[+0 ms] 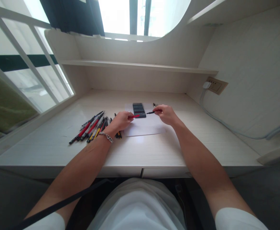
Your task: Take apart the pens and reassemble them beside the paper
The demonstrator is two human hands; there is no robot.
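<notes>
My left hand [122,121], with a chain bracelet at the wrist, is closed on a slim red pen part [135,116] pointing right. Closed as well, my right hand [166,114] pinches a black pen part [151,112] that points left. The inner ends of the two parts are close together; I cannot tell whether they touch. Beneath them lie white paper [144,128] and a dark flat rectangular item [138,108] with blurred detail. A heap of red, black, yellow and clear pens [91,127] lies left of my left hand, which partly hides more pens.
A dark-tipped pen-like item [154,104] lies behind my right hand. The white desk [202,134] meets a back panel with a low shelf [135,65]. At right, a cable runs from a wall socket [217,85]. White railings [22,54] stand at left.
</notes>
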